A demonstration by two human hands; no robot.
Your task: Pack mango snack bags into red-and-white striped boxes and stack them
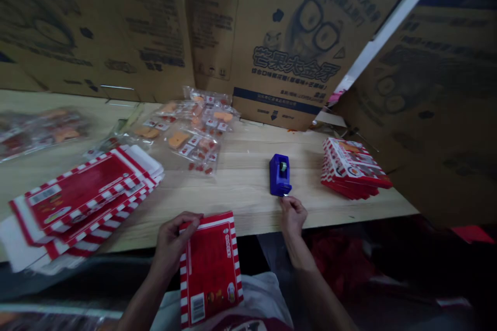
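My left hand (176, 240) grips the upper left corner of a red box (212, 269) with red-and-white striped edges and a barcode, the thumb lying across its face. The box is held at the table's front edge, over my lap. At the front of a blue tape dispenser (277, 176), my right hand (293, 212) pinches its fingers at the cutter, where a small pale end of tape shows. The dispenser stands on the table with its roll facing up.
Flat red-and-white boxes (85, 191) lie stacked at the left. Clear packets (198, 134) sit at the back, more packets (42, 129) at far left. A pile of striped boxes (351, 168) stands right. Large cartons (279, 46) wall the table's (248, 165) back and right.
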